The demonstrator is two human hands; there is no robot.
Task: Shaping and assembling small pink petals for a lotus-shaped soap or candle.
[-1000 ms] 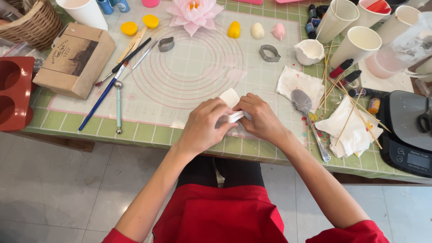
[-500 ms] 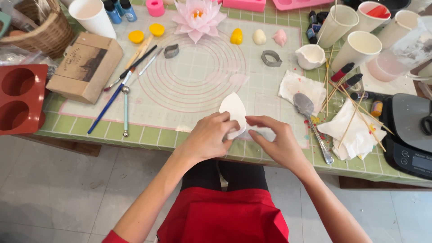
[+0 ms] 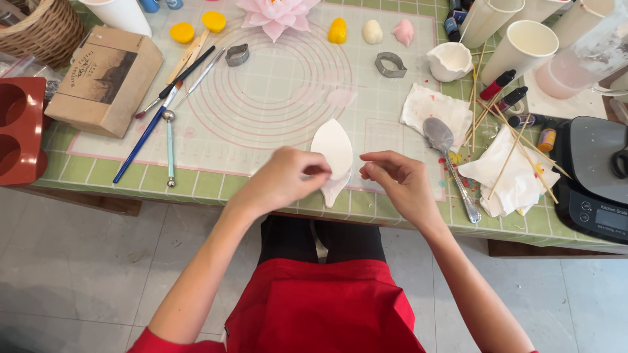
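My left hand point(image 3: 288, 178) pinches a white petal-shaped piece point(image 3: 332, 148) of soft paste at its lower end and holds it up above the front edge of the mat point(image 3: 275, 85). A second white piece hangs just under it, below my fingers. My right hand point(image 3: 398, 183) sits close to the right of the petal, fingers curled and apart, holding nothing. A finished pink flower point(image 3: 276, 13) rests at the far side of the mat.
Metal petal cutters point(image 3: 390, 64) and small coloured paste lumps point(image 3: 337, 31) lie near the mat's far edge. Modelling tools point(image 3: 169, 144) and a cardboard box point(image 3: 104, 78) are at left, a red mould point(image 3: 19, 131) beyond. Spoon point(image 3: 448, 157), tissues, skewers, paper cups and a kitchen scale point(image 3: 598, 180) crowd the right.
Both hands were pressed together on the white piece at the mat's edge. The left hand now holds the petal up alone and the right hand has let go and drawn aside.
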